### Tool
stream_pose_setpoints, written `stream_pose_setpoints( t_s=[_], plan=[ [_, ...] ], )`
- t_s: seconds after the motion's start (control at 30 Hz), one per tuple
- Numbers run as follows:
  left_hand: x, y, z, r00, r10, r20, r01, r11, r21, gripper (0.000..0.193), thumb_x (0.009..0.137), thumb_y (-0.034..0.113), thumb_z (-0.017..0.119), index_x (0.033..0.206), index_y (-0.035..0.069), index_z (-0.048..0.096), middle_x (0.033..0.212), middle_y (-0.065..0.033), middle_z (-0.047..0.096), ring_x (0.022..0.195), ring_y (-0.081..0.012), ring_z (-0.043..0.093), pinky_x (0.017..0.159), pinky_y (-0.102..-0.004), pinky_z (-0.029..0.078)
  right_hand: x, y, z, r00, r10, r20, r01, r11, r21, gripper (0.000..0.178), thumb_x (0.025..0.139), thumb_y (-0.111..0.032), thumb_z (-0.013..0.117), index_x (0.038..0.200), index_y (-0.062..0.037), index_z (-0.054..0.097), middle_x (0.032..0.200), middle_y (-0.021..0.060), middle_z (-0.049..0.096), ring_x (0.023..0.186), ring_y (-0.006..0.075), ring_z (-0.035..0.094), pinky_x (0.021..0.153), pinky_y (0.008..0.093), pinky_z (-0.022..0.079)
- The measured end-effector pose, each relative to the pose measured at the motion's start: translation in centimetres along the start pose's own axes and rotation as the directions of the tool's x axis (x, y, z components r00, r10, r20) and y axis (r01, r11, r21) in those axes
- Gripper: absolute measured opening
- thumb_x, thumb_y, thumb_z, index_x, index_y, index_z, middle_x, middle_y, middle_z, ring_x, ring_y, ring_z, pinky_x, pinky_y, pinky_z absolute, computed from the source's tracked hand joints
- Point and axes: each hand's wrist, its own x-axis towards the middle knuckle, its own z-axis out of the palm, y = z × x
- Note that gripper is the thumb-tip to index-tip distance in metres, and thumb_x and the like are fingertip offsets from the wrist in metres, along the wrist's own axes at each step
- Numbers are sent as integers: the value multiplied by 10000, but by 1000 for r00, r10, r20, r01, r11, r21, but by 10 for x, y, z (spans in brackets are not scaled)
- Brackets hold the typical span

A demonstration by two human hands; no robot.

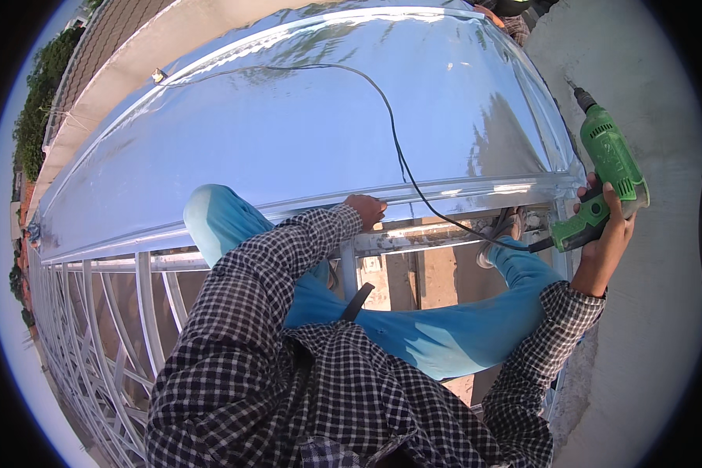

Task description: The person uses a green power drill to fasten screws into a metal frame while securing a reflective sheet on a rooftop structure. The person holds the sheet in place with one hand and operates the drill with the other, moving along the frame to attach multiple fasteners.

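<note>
My right hand (610,234) is wrapped round the handle of a green power drill (612,156). The drill points up and away, its bit close to the pale wall. A dark cord (394,129) runs from the handle in a loop across a shiny, mirror-like sheet (304,144). My left hand (366,210) rests at the near edge of that sheet, by a metal rail (460,187). Its fingers are curled closed, and whatever they may hold is hidden.
I straddle an open metal frame (144,304), with gaps showing a lower level. A pale concrete wall (655,312) rises along the right. The cord ends at a small connector (159,76) at far left. Another person's checkered sleeve (515,27) shows at the far end.
</note>
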Motion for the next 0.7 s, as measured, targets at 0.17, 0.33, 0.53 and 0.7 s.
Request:
stream_pose_setpoints(
  t_s=[0.17, 0.33, 0.53, 0.7],
  plan=[
    [-33, -81, -21, 778, -453, -435, 370, 890, -266, 197, 948, 218, 579, 1061, 57, 584, 1096, -115, 601, 1094, -281, 555, 956, -428, 478, -10, -1, 7, 1000, 6, 26, -7, 1000, 21, 385, 895, -95, 635, 1247, 17, 526, 1008, 184, 685, 783, 230, 690, 605, 318, 545],
    [-43, -57, 22, 869, -339, -360, 254, 931, -263, 468, 979, 328, 570, 1380, 106, 473, 1470, -131, 382, 1412, -296, 307, 1185, -471, 246, -8, -4, -4, 995, -71, 67, 70, 997, 14, 387, 888, -88, 644, 1239, 24, 526, 1016, 184, 687, 783, 244, 695, 605, 332, 547],
    [-23, -48, 51, 925, -154, -348, 153, 988, -33, 583, 961, 238, 592, 1486, 158, 350, 1633, -125, 118, 1524, -328, 29, 1223, -586, 30, -18, 1, 17, 982, -157, 102, 161, 986, -30, 404, 886, -89, 639, 1261, -37, 498, 993, 164, 684, 748, 230, 687, 578, 341, 551],
    [-10, -25, 68, 953, -134, -273, 142, 990, 9, 583, 982, 273, 575, 1506, 167, 342, 1642, -141, 83, 1523, -358, 0, 1207, -609, 58, -29, -17, 6, 989, -3, 149, 5, 1000, -12, 385, 878, -106, 635, 1235, -16, 521, 961, 158, 684, 723, 237, 678, 562, 349, 549]
  ],
)
